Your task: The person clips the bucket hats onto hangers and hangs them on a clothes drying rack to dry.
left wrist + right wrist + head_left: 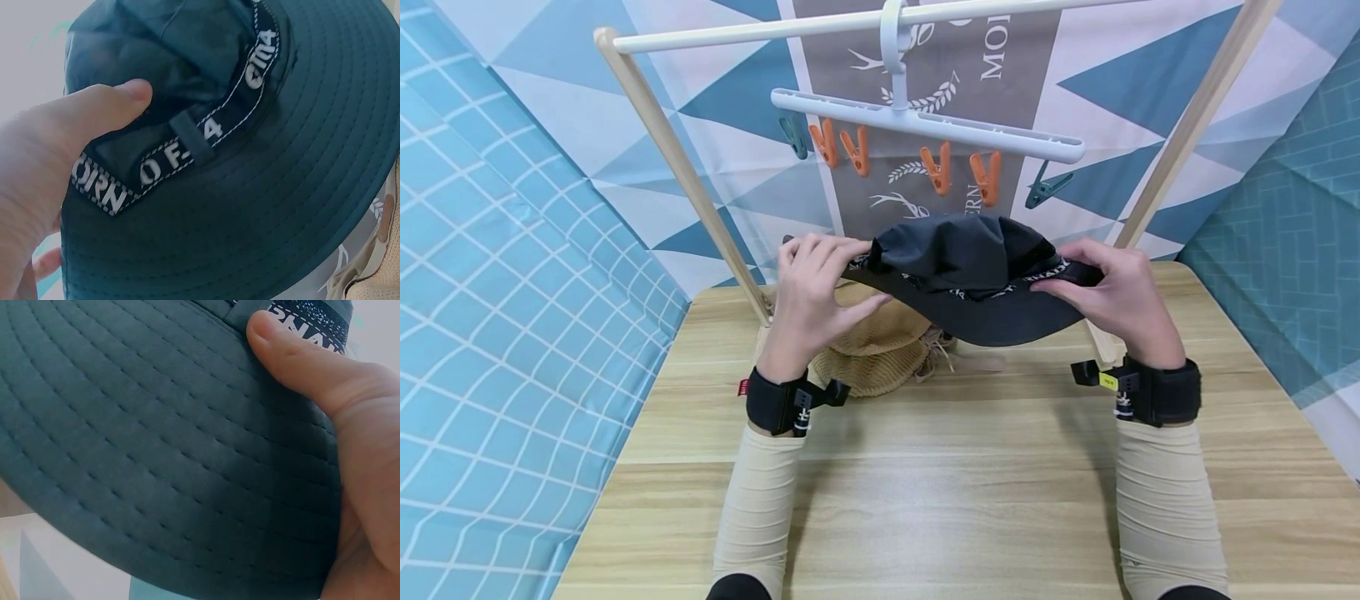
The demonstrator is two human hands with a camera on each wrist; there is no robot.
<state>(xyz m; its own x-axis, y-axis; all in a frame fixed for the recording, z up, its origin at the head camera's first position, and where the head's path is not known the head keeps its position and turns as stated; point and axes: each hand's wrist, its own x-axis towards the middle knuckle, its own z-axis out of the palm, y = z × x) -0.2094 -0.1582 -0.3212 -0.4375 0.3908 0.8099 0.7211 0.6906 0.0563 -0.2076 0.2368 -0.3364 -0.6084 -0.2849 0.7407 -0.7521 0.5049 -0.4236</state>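
Note:
A dark bucket hat (955, 258) with a white-lettered band is held up in front of me by both hands, below the hanger. My left hand (812, 292) grips its left side; in the left wrist view the thumb (119, 100) lies over the crown above the band, fingers partly hidden behind the brim (300, 187). On the right side, my right hand (1123, 292) pinches the brim. Seen from the right wrist, that thumb (300, 359) presses by the lettered band, over the stitched brim (156, 444), which hides most of the fingers.
A white hanger (917, 121) hangs from the wooden rack's rail (760, 32), with orange clothespins (938, 169) and green ones (1047, 188) below it. Behind the dark hat, straw hats (872, 358) lie on the wooden table (955, 500). Rack legs (688, 179) stand left and right.

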